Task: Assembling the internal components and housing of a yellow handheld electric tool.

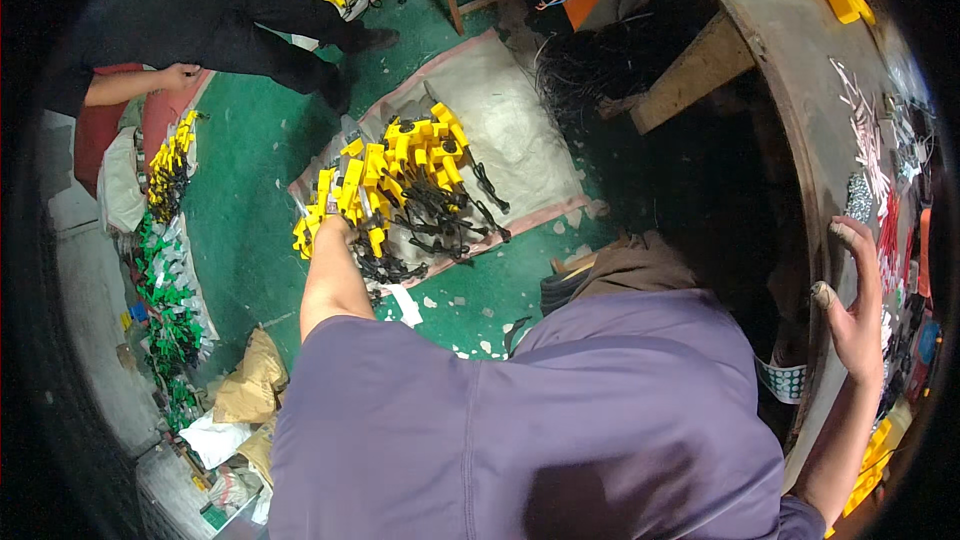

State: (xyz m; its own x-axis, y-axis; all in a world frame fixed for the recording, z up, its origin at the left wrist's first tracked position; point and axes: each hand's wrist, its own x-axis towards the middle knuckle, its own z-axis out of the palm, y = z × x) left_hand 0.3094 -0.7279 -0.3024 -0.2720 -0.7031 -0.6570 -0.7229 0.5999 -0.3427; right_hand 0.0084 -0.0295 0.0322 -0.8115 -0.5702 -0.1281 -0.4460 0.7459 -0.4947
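My left hand (335, 225) closes its grip on a yellow connector (327, 192), long axis pointing toward frame top, mid-left; my right hand (858, 315) rests open on the desk (790, 70).

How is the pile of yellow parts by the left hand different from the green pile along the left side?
The yellow pile lies on a pale sheet in mid-floor; the green pile runs in a strip at the floor's edge. The left hand reaches into the yellow pile; no hand touches the green pile. Both have black cords.
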